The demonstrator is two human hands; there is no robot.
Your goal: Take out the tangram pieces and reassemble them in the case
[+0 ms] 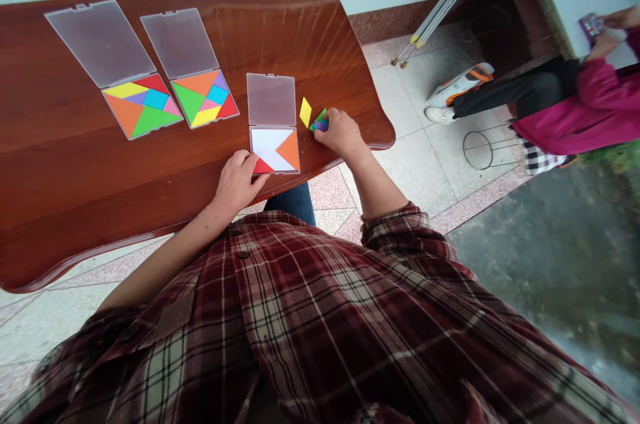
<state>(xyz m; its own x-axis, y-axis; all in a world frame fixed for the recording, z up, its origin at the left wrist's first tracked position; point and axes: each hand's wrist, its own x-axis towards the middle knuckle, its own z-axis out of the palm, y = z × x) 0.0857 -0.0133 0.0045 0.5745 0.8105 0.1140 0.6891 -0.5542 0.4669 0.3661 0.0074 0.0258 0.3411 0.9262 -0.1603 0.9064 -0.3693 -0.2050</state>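
Tangram tray (270,146): my left hand (239,181) steadies its red corner; right hand (339,131) pinches loose pieces (319,122). Seat flush, judge fit.

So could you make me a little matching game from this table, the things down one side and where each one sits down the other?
Things:
1. yellow piece
2. orange triangle
3. left hand
4. right hand

Places:
A. on the small pile of coloured pieces at the table's right edge
B. loose on the wooden table, just right of the near case's lid
C. inside the near case, right side
D. at the near case's lower left corner, on the red piece

Pairs: 1-B, 2-C, 3-D, 4-A
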